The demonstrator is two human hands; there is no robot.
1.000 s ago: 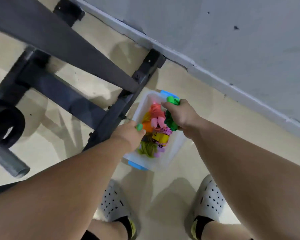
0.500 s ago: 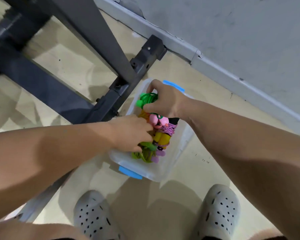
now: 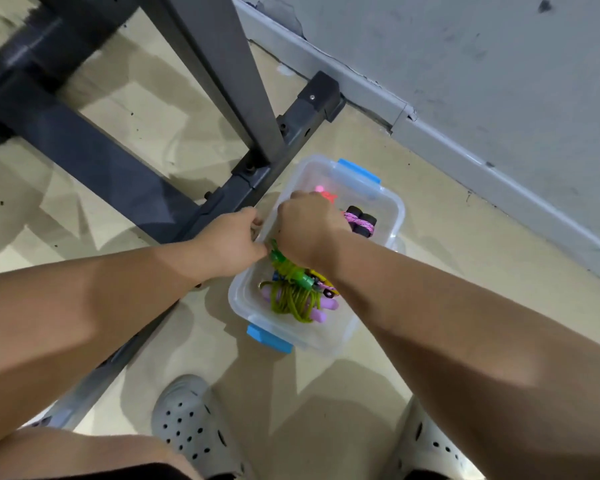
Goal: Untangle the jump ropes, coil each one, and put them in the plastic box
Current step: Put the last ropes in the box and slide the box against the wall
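Both arms are uncovered — left forearm [image 3: 101, 299] and right forearm [image 3: 465, 323] alike. The feet wear pale grey clogs — left clog [image 3: 191, 431], right clog [image 3: 430, 455] — round-toed, dotted with dark holes. Black shorts [image 3: 136, 474] edge the thigh.

Clear plastic box [image 3: 326, 336] with bright blue latches [image 3: 269, 337], on a pale beige floor [image 3: 136, 109] speckled with dark dots. In it: an olive-green rope [image 3: 291, 301] with a glossy bright green handle [image 3: 303, 280], lilac handles [image 3: 326, 303], and black handles [image 3: 364, 226] wrapped in pink cord flecked with purple. At the far end is a blurred glowing shape [image 3: 321, 189], perhaps pink and red. Mottled grey wall [image 3: 465, 46]. Dark grey metal frame [image 3: 101, 161]. Light grey clogs [image 3: 187, 420] patterned with dark round holes.
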